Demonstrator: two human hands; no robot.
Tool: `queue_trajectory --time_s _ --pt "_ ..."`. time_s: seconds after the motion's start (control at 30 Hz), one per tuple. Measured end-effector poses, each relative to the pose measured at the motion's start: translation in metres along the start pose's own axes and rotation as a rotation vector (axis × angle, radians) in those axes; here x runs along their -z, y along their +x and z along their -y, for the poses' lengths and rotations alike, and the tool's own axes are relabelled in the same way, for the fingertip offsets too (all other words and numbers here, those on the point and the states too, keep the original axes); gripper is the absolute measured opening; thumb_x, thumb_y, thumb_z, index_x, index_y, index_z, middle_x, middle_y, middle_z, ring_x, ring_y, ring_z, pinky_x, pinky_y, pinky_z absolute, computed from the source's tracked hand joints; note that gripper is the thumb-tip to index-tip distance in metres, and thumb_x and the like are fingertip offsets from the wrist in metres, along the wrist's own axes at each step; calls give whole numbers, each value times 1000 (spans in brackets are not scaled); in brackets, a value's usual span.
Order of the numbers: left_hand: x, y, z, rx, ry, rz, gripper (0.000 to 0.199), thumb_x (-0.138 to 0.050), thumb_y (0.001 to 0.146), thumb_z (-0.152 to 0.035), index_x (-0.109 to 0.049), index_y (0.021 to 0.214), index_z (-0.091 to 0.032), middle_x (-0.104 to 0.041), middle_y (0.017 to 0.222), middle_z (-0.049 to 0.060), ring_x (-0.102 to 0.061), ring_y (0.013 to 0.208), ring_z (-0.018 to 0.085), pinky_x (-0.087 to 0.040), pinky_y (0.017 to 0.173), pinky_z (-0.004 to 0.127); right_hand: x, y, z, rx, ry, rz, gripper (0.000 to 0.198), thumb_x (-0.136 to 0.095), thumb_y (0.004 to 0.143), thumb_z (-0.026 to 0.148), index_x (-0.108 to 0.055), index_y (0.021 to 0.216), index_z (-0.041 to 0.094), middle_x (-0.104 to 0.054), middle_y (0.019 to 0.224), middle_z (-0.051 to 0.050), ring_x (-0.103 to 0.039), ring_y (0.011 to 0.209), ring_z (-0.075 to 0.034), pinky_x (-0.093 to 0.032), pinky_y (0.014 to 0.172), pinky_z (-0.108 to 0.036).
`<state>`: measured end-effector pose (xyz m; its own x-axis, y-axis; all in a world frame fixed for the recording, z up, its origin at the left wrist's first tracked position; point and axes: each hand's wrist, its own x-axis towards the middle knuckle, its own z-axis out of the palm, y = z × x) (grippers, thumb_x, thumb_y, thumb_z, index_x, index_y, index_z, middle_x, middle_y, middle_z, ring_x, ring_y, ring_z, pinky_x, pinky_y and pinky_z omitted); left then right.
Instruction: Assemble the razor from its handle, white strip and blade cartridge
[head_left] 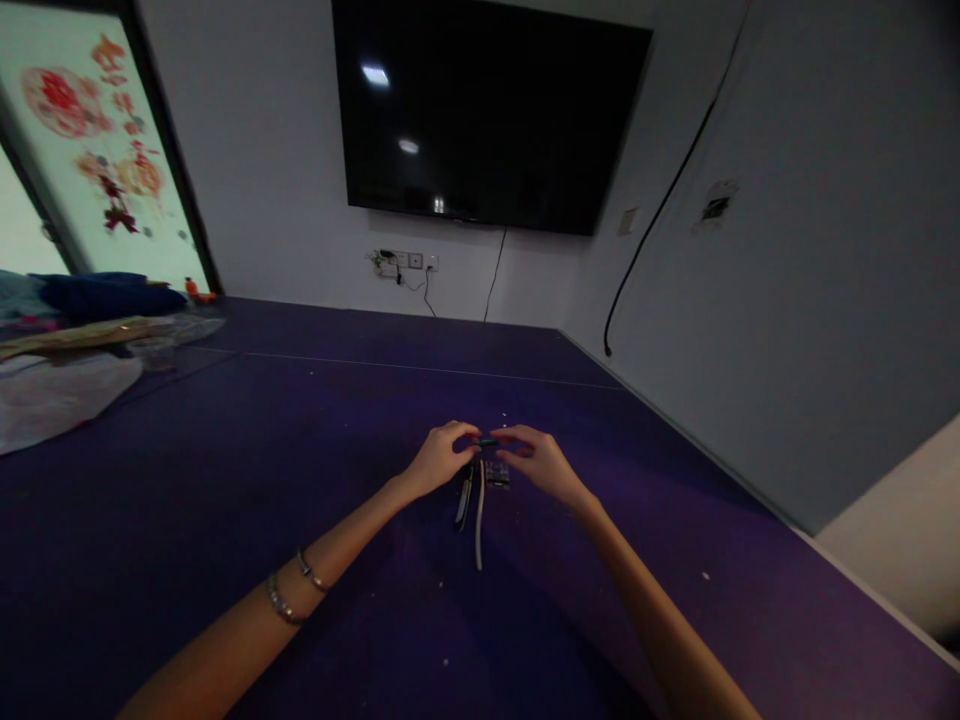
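A small, thin green piece (pixel 487 442) is held up between my two hands, too small to make out its kind. My left hand (pixel 442 460) has thumb and fingertips closed on its left end. At the right end, my right hand (pixel 541 463) holds it with curved fingers. Just below lie a pale, narrow cable-like strip (pixel 479 525) and a dark and grey slim tool (pixel 463 503), its kind unclear. A small dark board with light markings (pixel 498 475) lies under my right fingers, partly hidden.
The purple-blue surface (pixel 300 480) carries small white specks. Plastic bags (pixel 67 395) and blue cloth (pixel 105 295) lie at the far left. A television (pixel 487 110) hangs on the far wall above sockets (pixel 415 261). A black cable (pixel 660 205) dangles along the right wall.
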<state>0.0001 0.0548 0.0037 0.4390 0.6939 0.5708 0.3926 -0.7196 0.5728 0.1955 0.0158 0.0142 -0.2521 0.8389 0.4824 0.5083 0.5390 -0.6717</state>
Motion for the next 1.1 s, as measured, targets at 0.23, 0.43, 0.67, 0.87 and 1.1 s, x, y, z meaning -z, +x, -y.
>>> queue_trajectory --time_s 0.23,0.43,0.67,0.87,1.1 --pt "-8 -5 -2 114 -250 31 16 -55 77 -22 -63 89 -16 -67 87 4 -61 82 16 -47 78 30 0 1 7 28 23 8 17 -55 77 26 -69 86 20 -68 86 -5 -62 82 -17 -48 73 -29" --pt "-8 -4 -3 232 -411 -14 15 -55 74 -18 -61 88 -14 -66 80 4 -62 77 15 -48 75 29 -2 0 6 -8 39 4 18 -56 77 27 -69 85 19 -70 85 -6 -64 80 -19 -49 75 -31" --pt "-9 -4 -3 283 -432 -17 16 -55 73 -15 -59 89 -14 -66 75 3 -62 72 14 -48 72 28 -2 -1 2 -5 26 32 18 -58 75 27 -69 86 18 -69 84 -5 -64 79 -18 -49 71 -29" --pt "-12 -7 1 245 -353 27 17 -52 77 -18 -58 93 -15 -66 79 4 -63 76 16 -49 73 31 0 -1 -3 26 -58 54 17 -58 76 26 -69 85 18 -69 83 -5 -62 77 -17 -48 69 -27" --pt "-21 -8 4 -102 204 176 41 -58 71 -19 -52 112 -16 -50 126 12 -39 122 25 -29 103 42 8 -4 -32 -19 -126 37 17 -58 75 25 -69 84 17 -69 83 -6 -62 76 -18 -46 71 -29"
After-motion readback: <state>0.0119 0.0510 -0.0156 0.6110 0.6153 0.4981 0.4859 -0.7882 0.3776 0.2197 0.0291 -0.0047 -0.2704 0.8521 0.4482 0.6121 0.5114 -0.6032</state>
